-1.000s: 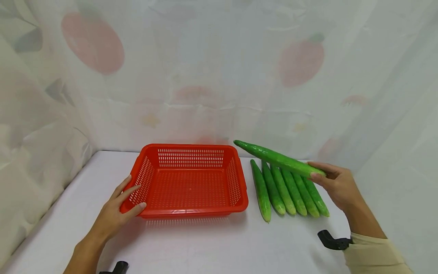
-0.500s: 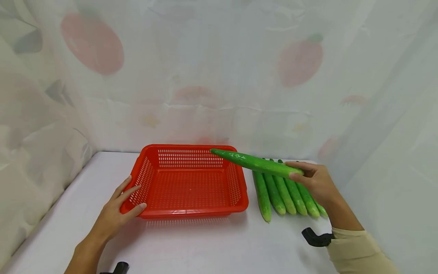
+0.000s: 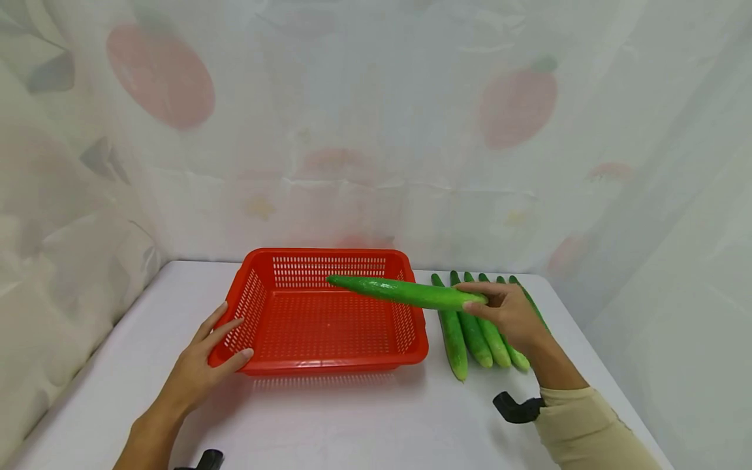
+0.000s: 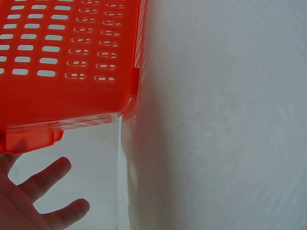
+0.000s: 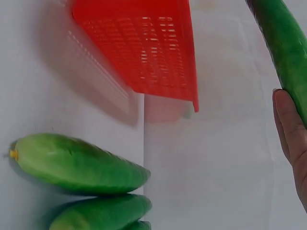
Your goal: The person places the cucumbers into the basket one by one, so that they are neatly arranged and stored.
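Observation:
A long green cucumber hangs nearly level in the air, its thin dark end over the red plastic basket. My right hand grips its thicker, paler end between thumb and fingers; in the right wrist view the fingers lie along the cucumber. At the basket's left side, my left hand rests with fingers spread and fairly straight on the rim. The left wrist view shows those fingers beside the basket's wall. No cucumbers lie inside the basket.
Several cucumbers lie side by side on the white table, right of the basket and partly hidden by my right hand. A pale printed sheet hangs behind the table, with more sheeting at both sides.
My right hand has carried the cucumber leftward and slightly down, from above the row of cucumbers to partly over the basket. The left hand and basket have stayed in place.

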`<state>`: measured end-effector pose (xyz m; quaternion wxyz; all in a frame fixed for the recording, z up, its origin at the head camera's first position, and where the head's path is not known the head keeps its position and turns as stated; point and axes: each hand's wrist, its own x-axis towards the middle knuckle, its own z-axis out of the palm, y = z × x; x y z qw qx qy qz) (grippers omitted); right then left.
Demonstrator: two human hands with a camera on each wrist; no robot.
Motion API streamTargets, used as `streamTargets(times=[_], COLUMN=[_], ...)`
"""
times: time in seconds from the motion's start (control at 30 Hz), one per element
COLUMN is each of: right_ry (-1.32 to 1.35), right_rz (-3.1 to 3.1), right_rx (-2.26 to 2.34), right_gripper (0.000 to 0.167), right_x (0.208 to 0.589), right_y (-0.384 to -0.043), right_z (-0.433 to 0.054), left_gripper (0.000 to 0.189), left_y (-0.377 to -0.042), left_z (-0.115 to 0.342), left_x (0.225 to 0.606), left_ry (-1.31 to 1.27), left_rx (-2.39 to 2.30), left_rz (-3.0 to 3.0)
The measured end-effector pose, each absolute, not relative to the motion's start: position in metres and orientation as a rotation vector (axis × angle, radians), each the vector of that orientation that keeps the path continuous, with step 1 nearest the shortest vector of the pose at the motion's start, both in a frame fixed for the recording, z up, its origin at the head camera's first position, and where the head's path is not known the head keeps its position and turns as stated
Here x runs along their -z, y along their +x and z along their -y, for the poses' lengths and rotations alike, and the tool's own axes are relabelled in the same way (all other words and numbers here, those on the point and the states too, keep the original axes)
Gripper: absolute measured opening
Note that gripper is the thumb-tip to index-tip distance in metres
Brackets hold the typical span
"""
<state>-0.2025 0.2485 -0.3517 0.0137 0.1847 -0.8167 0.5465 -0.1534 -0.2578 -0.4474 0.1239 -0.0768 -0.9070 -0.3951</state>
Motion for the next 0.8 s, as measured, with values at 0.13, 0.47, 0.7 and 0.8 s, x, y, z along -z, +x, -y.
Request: streamTargets(times=[0.13,0.47,0.7,0.8], right_ry=[0.59,0.656,0.65,0.685], right_rz=[2.563,2.572,2.646,2.673], right_rx=[-1.708,-1.81,-1.804,-1.783], right_gripper=[0.031,0.03,0.029,0.029], right_x=[0.356,0.371,0.38,0.382], right_y=[-0.204,-0.208,-0.21,-0.21], right_z=[-0.24,-0.213,-0.192,-0.184], left_gripper=[0.061,0.061,0.061,0.061], left_y=[-0.153,-0.153,-0.153,-0.153], left_z=[0.258,0.258,0.257,0.257], left_x=[0.447,0.447,0.448,0.448], left_ry=[-0.225,-0.222,-0.23,-0.233], left_rx=[1.147,1.142,1.151,1.148], left_rz=[2.64,2.641,2.635,2.636])
